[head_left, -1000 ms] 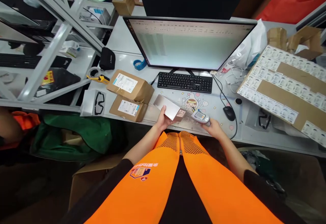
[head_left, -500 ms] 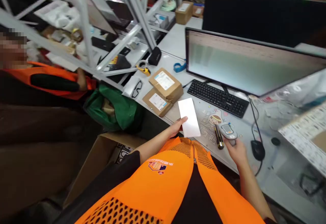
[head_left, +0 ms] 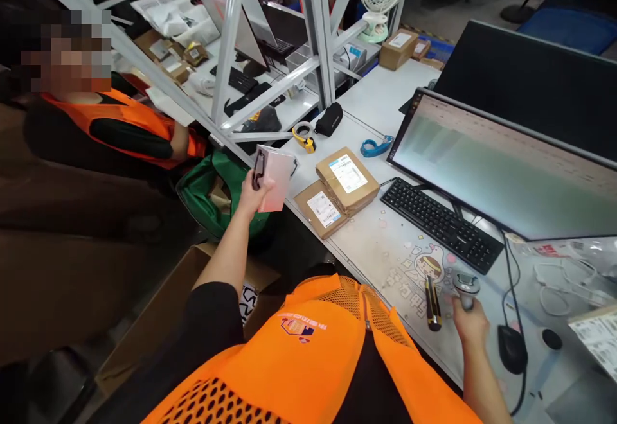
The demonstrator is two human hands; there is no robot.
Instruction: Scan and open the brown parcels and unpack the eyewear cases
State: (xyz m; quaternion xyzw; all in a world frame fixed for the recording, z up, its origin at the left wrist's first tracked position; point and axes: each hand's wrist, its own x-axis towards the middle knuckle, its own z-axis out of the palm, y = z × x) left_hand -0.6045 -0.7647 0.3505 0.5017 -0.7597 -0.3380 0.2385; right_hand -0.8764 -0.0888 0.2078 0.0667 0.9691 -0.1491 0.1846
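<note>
White box was observed grasped by the fingers of the left hand, near the edge of the desk. Two brown cartons were noted at its three o'clock, set against each other. At four o'clock, well apart, a grey scanner was gripped by the fingers of the right hand. From that hand, a utility knife was recorded at about nine o'clock, a black mouse at four.
</note>
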